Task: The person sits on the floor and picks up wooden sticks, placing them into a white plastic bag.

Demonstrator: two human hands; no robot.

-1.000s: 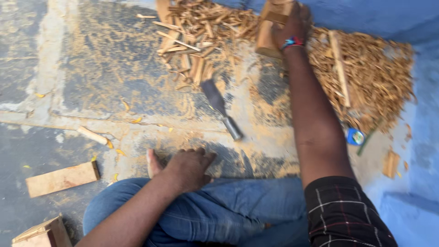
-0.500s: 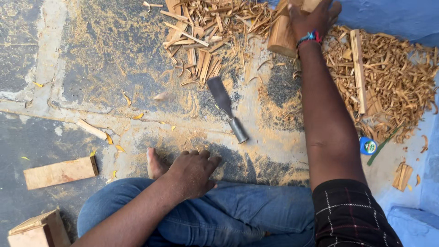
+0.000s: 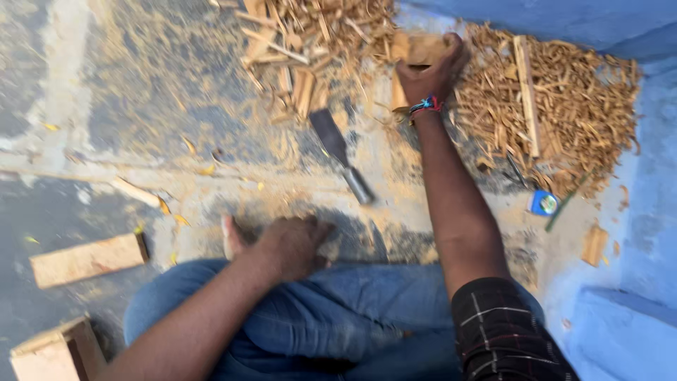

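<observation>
Wood block (image 3: 416,60), pale and squared, lies at the far edge of the floor among a heap of shavings (image 3: 564,106), close to the blue wall (image 3: 564,21), and the right hand (image 3: 430,70) is closed over its near end, fingers curled round the top and thumb side pressing on the face. A bright woven band sits on that wrist. By the look of it the block is stiff and dry, fairly light for its bulk, with sharp sawn corners and a dusty skin that could slide under a loose hold; gripping it across the width near one end, as the hand does, seems the surest place, though the frame is blurred and I cannot tell how far the fingers wrap beneath. The left hand (image 3: 289,243) rests on the blue-jeaned knee (image 3: 338,310), fingers loosely bent, holding nothing. Between the two hands a broad chisel (image 3: 338,152) lies flat on the sawdust-strewn concrete floor (image 3: 141,106), blade pointing away, metal ferrule nearest the knee. A long thin strip (image 3: 527,92) lies across the shavings to the right, with a small blue tape measure (image 3: 544,203) near it. Two offcuts (image 3: 88,259) lie well apart on the left.
</observation>
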